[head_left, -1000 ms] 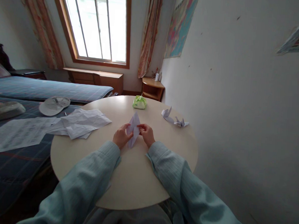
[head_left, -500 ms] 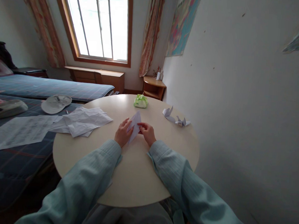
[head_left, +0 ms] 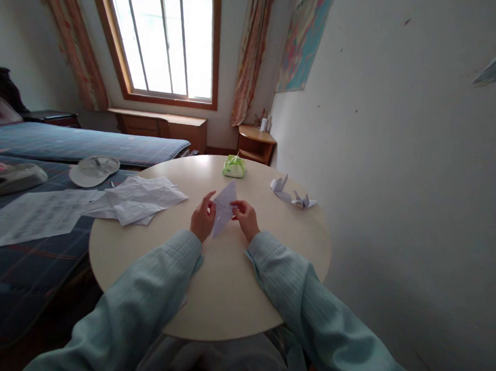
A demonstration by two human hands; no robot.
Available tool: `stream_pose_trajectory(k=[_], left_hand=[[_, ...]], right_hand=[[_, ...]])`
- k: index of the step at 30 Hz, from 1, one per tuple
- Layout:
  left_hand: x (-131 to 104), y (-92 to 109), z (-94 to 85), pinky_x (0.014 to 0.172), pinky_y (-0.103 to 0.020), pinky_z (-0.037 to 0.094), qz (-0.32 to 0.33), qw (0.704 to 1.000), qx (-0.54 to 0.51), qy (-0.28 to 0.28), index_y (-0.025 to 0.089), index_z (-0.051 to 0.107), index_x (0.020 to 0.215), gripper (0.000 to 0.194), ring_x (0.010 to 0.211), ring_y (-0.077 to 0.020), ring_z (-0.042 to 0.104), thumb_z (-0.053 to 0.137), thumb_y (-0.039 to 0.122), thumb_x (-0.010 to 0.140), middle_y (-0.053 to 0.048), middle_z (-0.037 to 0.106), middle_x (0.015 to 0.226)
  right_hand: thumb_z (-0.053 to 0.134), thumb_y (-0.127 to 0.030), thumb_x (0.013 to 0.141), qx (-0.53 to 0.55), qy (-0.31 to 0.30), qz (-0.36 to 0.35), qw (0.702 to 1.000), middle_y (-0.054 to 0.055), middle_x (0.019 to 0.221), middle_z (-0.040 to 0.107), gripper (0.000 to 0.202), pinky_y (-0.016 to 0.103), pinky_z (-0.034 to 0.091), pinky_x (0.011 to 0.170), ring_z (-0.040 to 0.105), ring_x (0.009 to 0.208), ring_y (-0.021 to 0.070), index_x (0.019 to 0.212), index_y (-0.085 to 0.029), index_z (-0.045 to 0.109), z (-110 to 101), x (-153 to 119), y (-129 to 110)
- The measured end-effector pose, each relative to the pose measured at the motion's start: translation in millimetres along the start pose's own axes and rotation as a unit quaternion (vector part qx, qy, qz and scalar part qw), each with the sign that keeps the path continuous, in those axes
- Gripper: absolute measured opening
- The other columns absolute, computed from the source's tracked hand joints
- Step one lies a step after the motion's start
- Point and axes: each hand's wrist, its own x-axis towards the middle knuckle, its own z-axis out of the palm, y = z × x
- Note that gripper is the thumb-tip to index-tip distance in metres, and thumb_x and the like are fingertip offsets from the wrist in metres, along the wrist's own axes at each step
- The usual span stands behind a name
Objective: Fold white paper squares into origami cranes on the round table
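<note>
A diamond-shaped piece of folded white paper (head_left: 225, 207) is between my hands, above the round table (head_left: 233, 296). My left hand (head_left: 203, 216) pinches its left corner, fingers curled. On the opposite corner, the thumb and fingers of my right hand (head_left: 246, 218) are closed. A crease runs down the paper, and its upper tip points away from me. To the right on the table lie two folded paper figures, one with a raised wing-like flap (head_left: 279, 185) and a smaller one (head_left: 302, 201).
A green-and-white tissue pack (head_left: 234, 167) sits near the table's far edge. Loose white sheets (head_left: 142, 198) lie at the left, with printed sheets (head_left: 40, 213) reaching onto the bed (head_left: 28, 273). A light cap (head_left: 93, 171) rests there. A wall (head_left: 399, 189) stands close on the right.
My left fingers have drawn back from across the paper to its left corner, so more of its face shows. My right hand has barely moved.
</note>
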Motion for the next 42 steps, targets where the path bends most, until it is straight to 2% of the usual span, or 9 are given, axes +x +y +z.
stream_pose_trajectory(k=[6,9,14,18,23,26,30,35,42], left_hand=[[1,-1,-0.8,0.075,-0.028,0.044,0.006,0.999,0.017,-0.028,0.017,0.055,0.098,0.029,0.083,-0.0145,0.055,0.034,0.016,0.078,-0.006,0.06,0.092],[0,-2,0.3,0.08,-0.031,0.043,0.001,0.998,0.035,-0.047,0.017,0.051,0.105,0.03,0.089,-0.0168,0.054,0.04,0.023,0.078,-0.008,0.058,0.098],[-2,-3,2.5,0.085,-0.034,0.04,0.011,0.996,0.057,-0.068,0.018,0.042,0.115,0.043,0.098,-0.0198,0.05,0.046,0.034,0.076,-0.009,0.054,0.105],[-2,-3,2.3,0.086,-0.034,0.04,0.013,0.994,0.072,-0.083,0.016,0.038,0.119,0.048,0.101,-0.0212,0.049,0.045,0.036,0.076,-0.012,0.053,0.107],[-1,-2,1.9,0.089,-0.035,0.037,-0.005,0.994,0.07,-0.088,0.013,0.038,0.12,0.045,0.106,-0.0214,0.046,0.037,0.033,0.08,-0.014,0.05,0.114],[0,-2,1.4,0.09,-0.034,0.037,-0.02,0.993,0.07,-0.088,0.013,0.043,0.117,0.039,0.105,-0.0198,0.047,0.031,0.025,0.081,-0.012,0.051,0.114],[0,-2,0.3,0.089,-0.034,0.038,-0.026,0.992,0.094,-0.077,0.015,0.05,0.11,0.037,0.102,-0.0198,0.048,0.038,0.019,0.075,-0.009,0.054,0.111],[1,-2,-2.5,0.084,-0.034,0.039,-0.046,0.988,0.131,-0.064,0.019,0.058,0.098,0.029,0.095,-0.0208,0.05,0.041,0.023,0.075,-0.007,0.058,0.103],[0,-1,-4.9,0.073,-0.031,0.04,-0.047,0.983,0.159,-0.079,0.022,0.061,0.08,0.02,0.083,-0.0202,0.053,0.043,0.023,0.074,-0.004,0.062,0.092]], right_hand=[[0.048,-0.013,0.06,0.009,-0.011,-0.022,1.0,-0.001,0.072,0.058,0.017,0.02,0.045,0.053,0.052,0.061,0.008,0.075,-0.017,0.054,0,0,0],[0.049,-0.014,0.06,0.004,-0.023,-0.038,0.999,-0.001,0.072,0.059,0.017,0.021,0.044,0.056,0.052,0.062,0.0085,0.075,-0.017,0.054,0,0,-1],[0.048,-0.017,0.061,-0.001,-0.021,-0.053,0.998,-0.001,0.075,0.059,0.016,0.022,0.044,0.057,0.053,0.065,0.0096,0.076,-0.017,0.054,0,-1,-2],[0.048,-0.017,0.062,-0.011,-0.015,-0.058,0.998,0.0,0.075,0.059,0.015,0.021,0.045,0.057,0.054,0.067,0.0099,0.075,-0.018,0.054,1,-3,-5],[0.047,-0.016,0.063,-0.025,-0.014,-0.057,0.998,0.0,0.076,0.06,0.015,0.021,0.045,0.057,0.054,0.066,0.0096,0.076,-0.018,0.054,1,-4,-7],[0.047,-0.016,0.063,-0.033,-0.017,-0.06,0.998,0.0,0.076,0.06,0.015,0.021,0.045,0.058,0.054,0.067,0.0097,0.076,-0.018,0.055,2,-3,-5],[0.047,-0.015,0.065,-0.061,-0.025,-0.078,0.995,-0.001,0.076,0.06,0.015,0.022,0.045,0.061,0.055,0.069,0.01,0.076,-0.018,0.056,2,-5,-5],[0.046,-0.016,0.067,-0.107,-0.044,-0.117,0.986,-0.002,0.073,0.06,0.014,0.023,0.046,0.062,0.055,0.07,0.0107,0.076,-0.019,0.057,2,-11,-11],[0.046,-0.017,0.068,-0.145,-0.055,-0.141,0.978,-0.001,0.073,0.061,0.014,0.022,0.045,0.06,0.056,0.068,0.0108,0.077,-0.02,0.057,3,-14,-15]])
